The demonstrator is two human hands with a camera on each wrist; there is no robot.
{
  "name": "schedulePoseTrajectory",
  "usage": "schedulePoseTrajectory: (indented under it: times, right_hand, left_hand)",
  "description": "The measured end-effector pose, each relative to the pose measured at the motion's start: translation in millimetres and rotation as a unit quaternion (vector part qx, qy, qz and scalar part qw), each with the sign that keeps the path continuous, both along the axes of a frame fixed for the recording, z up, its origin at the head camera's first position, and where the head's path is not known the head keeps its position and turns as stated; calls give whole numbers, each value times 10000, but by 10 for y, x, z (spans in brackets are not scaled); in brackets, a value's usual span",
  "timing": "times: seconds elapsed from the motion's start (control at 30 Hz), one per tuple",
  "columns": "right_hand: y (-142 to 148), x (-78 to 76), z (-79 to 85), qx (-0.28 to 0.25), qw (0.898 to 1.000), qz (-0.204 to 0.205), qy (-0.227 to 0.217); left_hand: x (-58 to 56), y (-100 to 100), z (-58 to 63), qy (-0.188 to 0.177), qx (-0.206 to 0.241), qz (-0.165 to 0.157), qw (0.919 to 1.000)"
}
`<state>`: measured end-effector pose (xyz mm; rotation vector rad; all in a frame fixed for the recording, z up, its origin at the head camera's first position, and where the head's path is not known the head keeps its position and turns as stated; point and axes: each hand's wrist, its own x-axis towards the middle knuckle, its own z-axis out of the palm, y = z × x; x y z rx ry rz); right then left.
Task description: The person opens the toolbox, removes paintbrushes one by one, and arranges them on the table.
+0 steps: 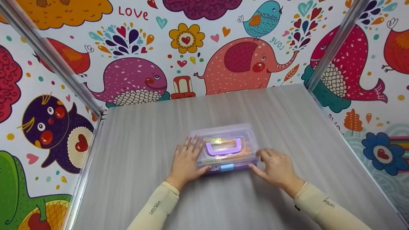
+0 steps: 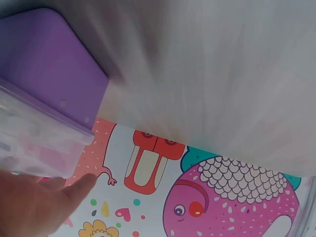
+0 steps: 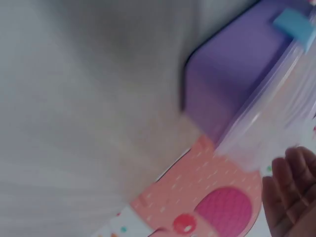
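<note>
Left grip (image 1: 188, 159): mine, fingers spread and straight across the left side of the box lid, thumb at its front edge. Right grip (image 1: 276, 166): mine, fingers loosely bent, unclosed, at the box's right front corner; contact I cannot tell.

Box (image 1: 230, 129): one, oblong, upright on the bench (image 1: 143, 137) between my hands. Clear lilac-tinted lid, purple folding handle (image 1: 225, 152), solid purple base (image 2: 54, 64), pale-blue front latch (image 1: 227, 167). Orange and yellow contents show through, indistinct.

Markings: left cream sleeve (image 1: 156, 204), "Let's Slim"; right sleeve (image 1: 329, 207), similar lettering, partly legible. Printed wall (image 1: 191, 70) beyond: red "LOVE".
</note>
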<state>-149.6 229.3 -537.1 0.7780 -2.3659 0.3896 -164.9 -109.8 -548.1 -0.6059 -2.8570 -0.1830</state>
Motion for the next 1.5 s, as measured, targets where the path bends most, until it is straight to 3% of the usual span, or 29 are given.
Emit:
schedulePoseTrajectory:
  times: [0.13, 0.27, 0.37, 0.5, 0.57, 0.63, 0.7, 0.8, 0.87, 0.93, 1.13, 1.23, 1.3, 1.5]
  right_hand:
    - [-197, 153, -58, -106, 9991, 287, -279]
    - [-352, 229, -186, 43, 9922, 117, -1239]
    - [-417, 246, -286, 114, 9750, -268, -2202]
    - [-481, 208, -339, -58, 9372, -665, -3424]
    - [-513, 170, -335, -396, 9132, -706, -3994]
    - [-544, 132, -340, -853, 8827, -708, -4567]
    - [-583, 112, -352, -1544, 8443, -650, -5091]
    - [-650, 111, -385, -2632, 7785, -542, -5672]
    - [-689, 119, -411, -3273, 7332, -449, -5943]
    - [-713, 131, -426, -3697, 6957, -366, -6148]
    - [-711, 124, -419, -4466, 6011, -242, -6622]
    - [-710, 115, -406, -4635, 5640, -319, -6826]
    - [-714, 112, -400, -4700, 5481, -360, -6909]
    - [-736, 120, -444, -4906, 5212, -500, -6966]
  left_hand:
    - [12, 2, 0, -21, 24, 14, 10000]
    - [29, -8, -16, -69, 6, 59, 10000]
    - [42, -7, -33, -127, 23, 64, 9999]
    - [32, 12, -39, -158, 87, 54, 9998]
    - [18, 22, -39, -93, 129, 43, 9999]
    - [5, 30, -42, -23, 171, 23, 9998]
    - [-4, 36, -42, -5, 217, 0, 9998]
    - [-10, 39, -38, -47, 273, -36, 9996]
    - [-9, 40, -28, -89, 294, -41, 9995]
    - [-10, 38, -23, -107, 310, -45, 9995]
    - [-11, 23, -18, -142, 389, -33, 9991]
    - [-9, 13, -21, -99, 421, -56, 9990]
    - [-7, 9, -22, -90, 402, -50, 9991]
    - [5, 7, -27, -158, 384, -18, 9991]
